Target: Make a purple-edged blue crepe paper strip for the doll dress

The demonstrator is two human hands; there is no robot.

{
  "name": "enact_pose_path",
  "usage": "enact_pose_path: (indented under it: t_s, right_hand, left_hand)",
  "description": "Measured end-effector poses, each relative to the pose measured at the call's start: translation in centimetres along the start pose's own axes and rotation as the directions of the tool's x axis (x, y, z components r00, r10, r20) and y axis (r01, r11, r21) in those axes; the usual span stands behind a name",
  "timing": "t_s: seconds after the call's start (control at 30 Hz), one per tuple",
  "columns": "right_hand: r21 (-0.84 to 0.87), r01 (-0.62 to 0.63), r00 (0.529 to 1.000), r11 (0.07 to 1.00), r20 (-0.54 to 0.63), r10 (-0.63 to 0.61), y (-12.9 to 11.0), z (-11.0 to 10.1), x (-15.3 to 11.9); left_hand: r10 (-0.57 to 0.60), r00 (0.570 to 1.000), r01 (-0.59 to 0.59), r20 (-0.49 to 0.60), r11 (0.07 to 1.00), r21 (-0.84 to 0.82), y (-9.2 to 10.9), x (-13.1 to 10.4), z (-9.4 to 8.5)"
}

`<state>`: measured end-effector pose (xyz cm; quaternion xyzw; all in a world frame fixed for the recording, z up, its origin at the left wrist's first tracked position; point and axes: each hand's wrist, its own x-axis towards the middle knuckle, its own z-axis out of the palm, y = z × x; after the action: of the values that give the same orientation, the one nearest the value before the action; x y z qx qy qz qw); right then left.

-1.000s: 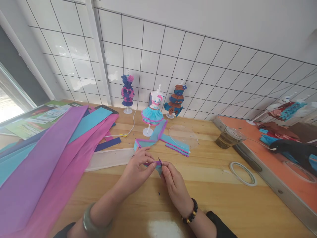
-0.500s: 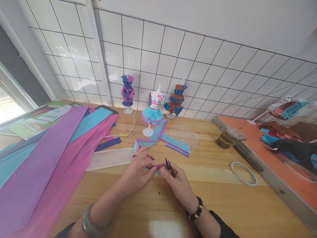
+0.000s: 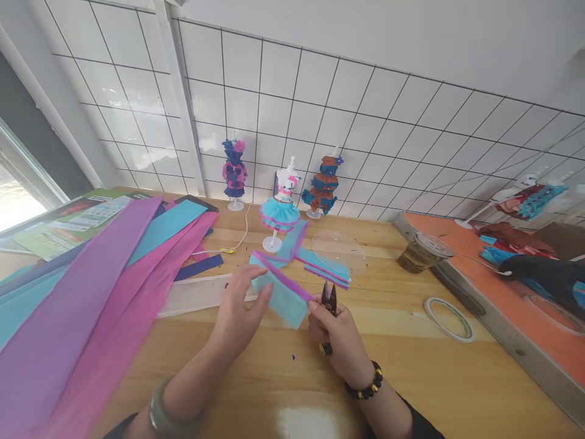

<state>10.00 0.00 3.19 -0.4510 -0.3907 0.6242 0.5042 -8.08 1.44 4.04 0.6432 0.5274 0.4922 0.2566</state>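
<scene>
My right hand (image 3: 338,332) pinches the end of a light-blue strip with a purple edge (image 3: 286,296) between thumb and forefinger. The same hand keeps a pair of dark thread snips (image 3: 329,299) in its grip, blades pointing up and apart. My left hand (image 3: 242,311) is beside the strip, thumb and fingers spread. Its fingertips overlap the strip, and I cannot tell whether they touch it. The strip runs on to a folded length of the same material (image 3: 292,241) behind. Beyond stands a small dress form in a blue ruffled skirt (image 3: 280,213).
Purple, blue and pink sheets (image 3: 91,292) lie at left, beside a pale translucent strip (image 3: 196,296). Two more dressed forms, navy-pink (image 3: 235,171) and brown-teal (image 3: 322,186), stand by the tiled wall. Rightward are a clear disc (image 3: 338,251), a lidded cup (image 3: 423,253) and a tape roll (image 3: 450,319).
My left hand has let go of the strip's purple edge and moved left, fingers opening. My right hand has shifted slightly right, and the strip now shows stretched out flat between them.
</scene>
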Motion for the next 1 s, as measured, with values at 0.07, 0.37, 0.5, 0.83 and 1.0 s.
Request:
enact_pose_path:
  t_s: [0.07,0.37,0.5,0.83,1.0]
  right_hand:
    - [0.142,0.002,1.0,0.99,-0.006,-0.001,-0.1,-0.1,0.0]
    - [-0.029,0.009,0.997,1.0,0.071,-0.007,0.7,0.5,-0.6]
    - [-0.243,0.049,0.99,0.969,0.143,-0.014,0.6,0.7,-0.8]
    - [-0.058,-0.132,0.991,0.99,0.013,0.133,0.5,-0.3,0.2]
    - [-0.179,-0.1,0.994,0.979,0.03,0.107,0.5,-0.1,0.1]
  left_hand:
    - [-0.217,0.975,0.223,0.057,0.965,-0.139,0.3,0.1,0.0]
    - [-0.277,0.687,0.719,0.672,0.126,-0.683,1.2,-0.7,1.7]
    - [-0.379,0.724,0.661,0.576,0.144,-0.736,1.1,-0.4,1.0]
    - [-0.381,0.726,0.686,0.572,0.461,-0.563,-0.2,-0.6,1.5]
    - [-0.127,0.716,0.537,0.686,0.728,-0.426,-0.2,-0.8,1.6]
